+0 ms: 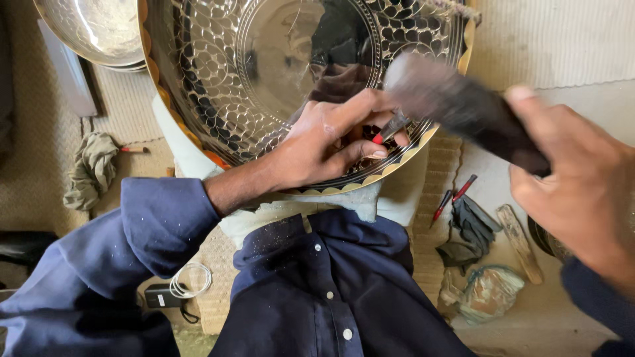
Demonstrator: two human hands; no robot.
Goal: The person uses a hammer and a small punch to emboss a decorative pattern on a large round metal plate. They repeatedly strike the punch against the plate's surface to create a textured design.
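Plate: large engraved metal plate (264, 79) with a scalloped rim, tilted up on pale cloth padding (291, 215) over the person's lap, so its lower rim faces the hands and stays put under blows.
Chisel: small red-tipped chisel (389, 130) set on the patterned band at about 5 o'clock of the plate, tip against the metal.
Left hand: left hand (327, 142) lies flat on the plate, thumb and forefinger pinched on the chisel, heel pressed down, likely to steady tool and plate; forearm comes in from 8 o'clock, blue sleeve (132, 231) pushed back.
Right hand: right hand (582, 178) clenched round the handle of a dark mallet (456, 106), raised at 3 o'clock, its blurred head above the chisel.
Second plate: another shiny plate (92, 30) at 11 o'clock.
Floor, left: crumpled rag (92, 168), charger with coiled white cable (178, 287).
Floor, right: two red-ended tools (453, 197), dark cloth (466, 235), wooden stick (519, 241), bagged bundle (489, 291).
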